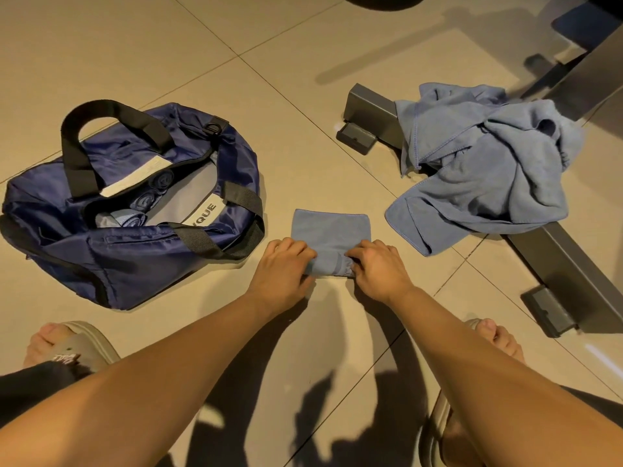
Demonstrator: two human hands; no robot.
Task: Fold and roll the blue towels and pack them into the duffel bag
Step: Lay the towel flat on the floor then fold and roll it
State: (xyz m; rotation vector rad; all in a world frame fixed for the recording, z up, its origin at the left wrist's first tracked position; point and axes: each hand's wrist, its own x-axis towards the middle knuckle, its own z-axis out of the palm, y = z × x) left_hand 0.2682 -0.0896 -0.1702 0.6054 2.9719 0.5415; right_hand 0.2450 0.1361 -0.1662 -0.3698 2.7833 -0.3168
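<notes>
Two bare forearms are stretched forward from the bottom edge of the view, and both hands are set on the folded towel, which lies flat on the tiled floor straight ahead of the person. The near edge of this blue towel is bunched into a short roll. The left hand is curled over the left end of that roll, and the right hand is curled over the right end, so the cloth is gripped by the fingers of both. The far part of the towel is spread out smooth.

To the left of the folded towel, just beside it, the navy duffel bag is laid open on the floor. Its black handles are splayed apart, and a white label with dark letters is seen inside the rim. Three rolled towels are packed side by side within the bag.

Beyond the folded towel and to its right, a loose pile of towels in the same blue is heaped over a dark grey metal bar, which runs along the floor on small feet.

Nearer than the folded towel, on either side of the arms, feet in tan sandals are planted on the floor.
</notes>
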